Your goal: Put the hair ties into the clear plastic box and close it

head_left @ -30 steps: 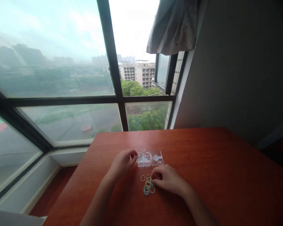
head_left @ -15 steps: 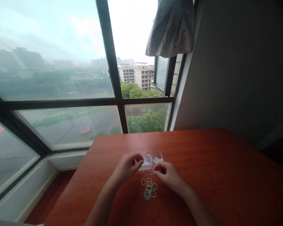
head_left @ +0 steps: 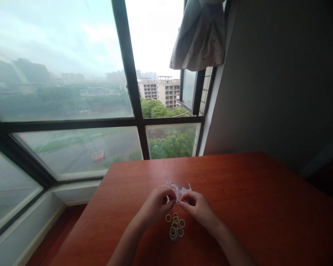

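In the head view my right hand [head_left: 197, 205] pinches a small pale ring [head_left: 178, 201] that looks like a hair tie. Thumb and forefinger of my left hand [head_left: 158, 202] are closed at its other side, so the fingertips of both hands almost meet. Just beyond them lies a clear plastic box [head_left: 186, 186], partly hidden by the hands, with small clear or pinkish pieces at its left. Closer to me, several small rings [head_left: 180, 232] in yellow, green and bluish tones lie loosely grouped on the table, some overlapping.
The reddish-brown wooden table [head_left: 238, 184] reaches to the window [head_left: 169, 140] at the back. A curtain [head_left: 201, 40] hangs at the upper right, beside a dark wall [head_left: 272, 85].
My left hand has moved right and toward me, from beside the box to the ring in my right hand. The view has shifted slightly.
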A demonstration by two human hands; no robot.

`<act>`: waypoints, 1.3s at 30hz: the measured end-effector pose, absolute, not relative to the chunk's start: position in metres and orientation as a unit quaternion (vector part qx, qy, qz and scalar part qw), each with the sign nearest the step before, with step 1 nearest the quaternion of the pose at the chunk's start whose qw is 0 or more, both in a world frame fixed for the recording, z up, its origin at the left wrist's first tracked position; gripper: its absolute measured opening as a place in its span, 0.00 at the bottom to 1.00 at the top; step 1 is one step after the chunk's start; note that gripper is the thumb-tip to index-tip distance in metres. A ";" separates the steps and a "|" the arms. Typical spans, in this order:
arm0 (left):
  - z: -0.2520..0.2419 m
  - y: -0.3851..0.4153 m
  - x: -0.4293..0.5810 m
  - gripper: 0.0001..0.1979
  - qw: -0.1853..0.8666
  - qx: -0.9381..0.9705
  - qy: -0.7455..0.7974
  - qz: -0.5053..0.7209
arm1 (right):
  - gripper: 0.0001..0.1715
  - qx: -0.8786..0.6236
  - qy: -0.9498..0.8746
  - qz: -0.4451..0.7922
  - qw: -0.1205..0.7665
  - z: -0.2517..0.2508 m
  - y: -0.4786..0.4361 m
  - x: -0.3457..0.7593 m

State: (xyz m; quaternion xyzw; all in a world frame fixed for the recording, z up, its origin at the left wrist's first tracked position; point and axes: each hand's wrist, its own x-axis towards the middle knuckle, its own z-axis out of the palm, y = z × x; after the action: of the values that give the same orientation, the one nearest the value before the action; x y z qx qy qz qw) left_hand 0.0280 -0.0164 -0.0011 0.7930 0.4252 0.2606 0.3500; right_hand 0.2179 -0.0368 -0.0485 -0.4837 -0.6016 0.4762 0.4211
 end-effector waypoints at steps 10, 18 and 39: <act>-0.001 0.000 -0.010 0.07 0.258 0.778 0.511 0.257 | 0.06 -0.489 -0.664 0.443 0.352 -0.037 -0.040 0.232; -0.009 -0.001 -0.007 0.07 0.257 0.788 0.507 0.236 | 0.06 -0.489 -0.718 0.402 0.289 -0.029 -0.046 0.235; -0.009 0.003 -0.015 0.10 0.217 0.790 0.524 0.230 | 0.09 -0.499 -0.762 0.367 0.189 -0.032 -0.049 0.238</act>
State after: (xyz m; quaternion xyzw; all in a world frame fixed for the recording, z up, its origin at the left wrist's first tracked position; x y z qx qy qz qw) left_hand -0.0153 0.0029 -0.0091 0.7903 0.5244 0.2304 0.2174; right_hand 0.2378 -0.0487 -0.0322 -0.4995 -0.7619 0.3665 0.1889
